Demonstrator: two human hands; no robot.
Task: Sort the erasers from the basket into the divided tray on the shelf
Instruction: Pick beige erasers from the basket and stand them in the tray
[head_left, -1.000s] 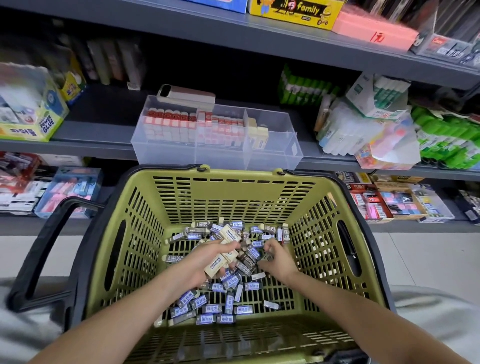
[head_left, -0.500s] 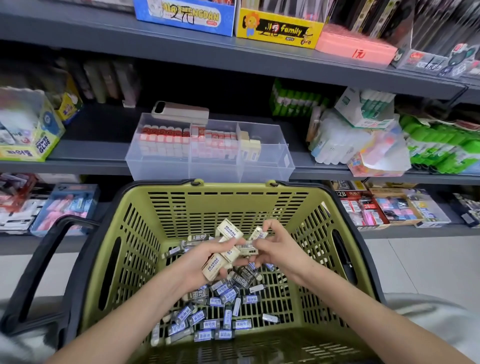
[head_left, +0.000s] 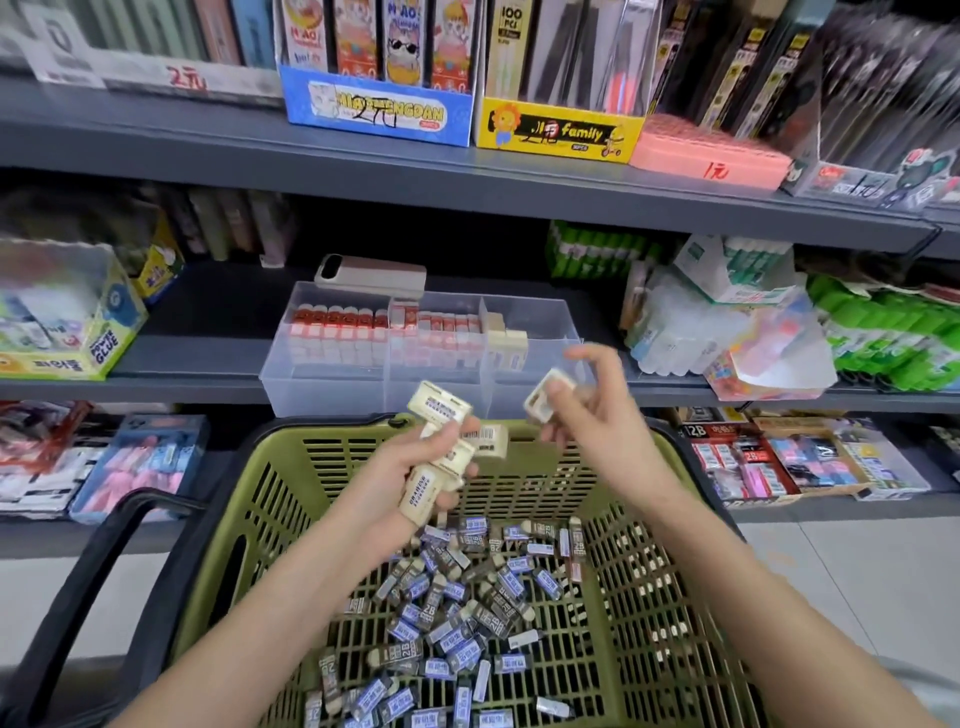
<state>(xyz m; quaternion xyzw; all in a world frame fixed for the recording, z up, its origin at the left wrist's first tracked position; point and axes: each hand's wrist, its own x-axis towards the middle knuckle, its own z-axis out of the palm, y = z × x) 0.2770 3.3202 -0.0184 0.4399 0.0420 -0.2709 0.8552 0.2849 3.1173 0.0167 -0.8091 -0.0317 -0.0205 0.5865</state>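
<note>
A green basket (head_left: 670, 613) sits in front of me with several small dark and blue 2B erasers (head_left: 457, 597) on its floor. My left hand (head_left: 415, 467) grips a bunch of cream erasers (head_left: 441, 408) above the basket's far rim. My right hand (head_left: 592, 410) pinches one cream eraser (head_left: 548, 400) just in front of the clear divided tray (head_left: 332, 379) on the middle shelf. The tray's left and middle compartments hold red-and-white erasers (head_left: 343, 327); a few cream erasers (head_left: 506, 340) stand in the right compartment.
A phone (head_left: 370, 278) lies on the tray's back edge. Glue boxes (head_left: 62, 317) stand left of the tray, bagged packs (head_left: 727, 332) and green glue sticks (head_left: 883, 338) to its right. Boxed stationery (head_left: 379, 111) fills the shelf above. The basket's black handle (head_left: 78, 587) hangs at left.
Both hands rose out of the basket toward the tray, each carrying cream erasers. The right hand moved up and right, apart from the left. The view tilted upward.
</note>
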